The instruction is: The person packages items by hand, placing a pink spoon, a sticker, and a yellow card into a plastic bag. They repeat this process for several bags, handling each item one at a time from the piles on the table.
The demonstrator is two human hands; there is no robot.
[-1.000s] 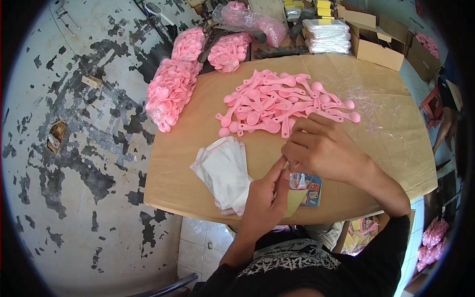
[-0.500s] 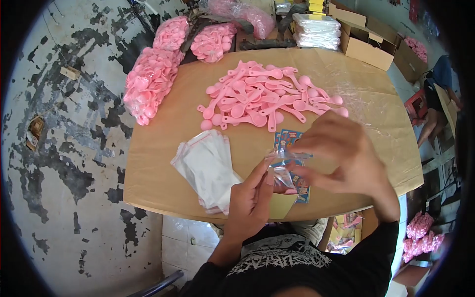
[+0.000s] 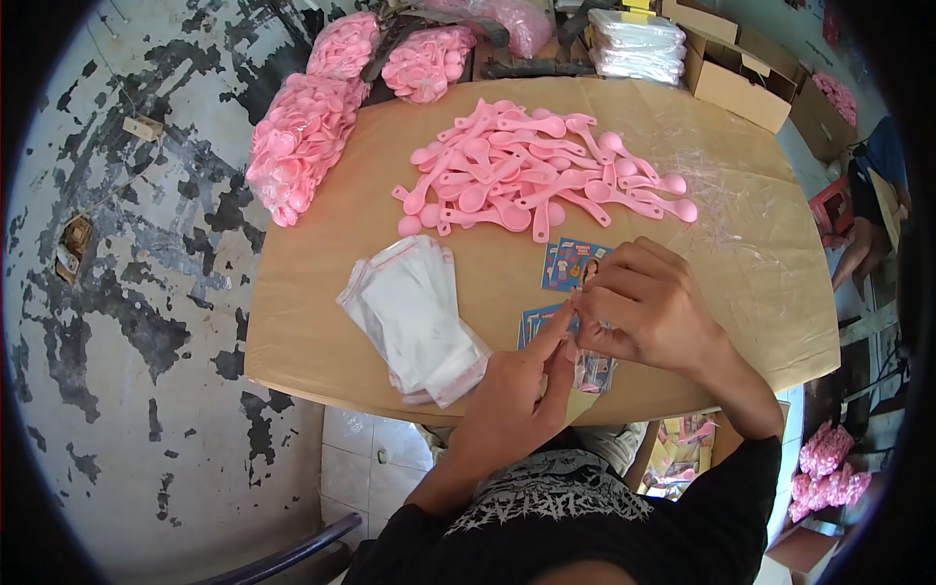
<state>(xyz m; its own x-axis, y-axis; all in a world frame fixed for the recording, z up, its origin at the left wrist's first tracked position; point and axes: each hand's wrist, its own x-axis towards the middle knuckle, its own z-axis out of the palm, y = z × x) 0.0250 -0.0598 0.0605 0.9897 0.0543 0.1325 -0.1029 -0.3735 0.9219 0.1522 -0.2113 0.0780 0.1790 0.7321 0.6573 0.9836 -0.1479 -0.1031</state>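
Note:
My left hand (image 3: 520, 395) pinches the upper end of a small clear plastic bag (image 3: 593, 372) between thumb and fingers. From the other side my right hand (image 3: 651, 304) is closed on the same end, its fingertips meeting those of the left. Part of the bag and what is inside are hidden by the hands. Blue printed cards (image 3: 563, 263) lie on the table just beyond the fingers, with more partly beneath them. Left of my hands is a loose stack of clear flat bags (image 3: 414, 322). A heap of pink measuring spoons (image 3: 512, 180) lies farther back.
Bulging bags of pink spoons (image 3: 307, 141) stand at the table's back left. Wrapped clear packs (image 3: 639, 47) and an open cardboard box (image 3: 741, 83) are at the back right. A box of packed items (image 3: 680, 453) sits below the front edge. Another person's hand (image 3: 858, 249) shows at far right.
My right hand has come down and left to meet my left hand at the bag's end, where its fingers are now closed. The view has shifted slightly.

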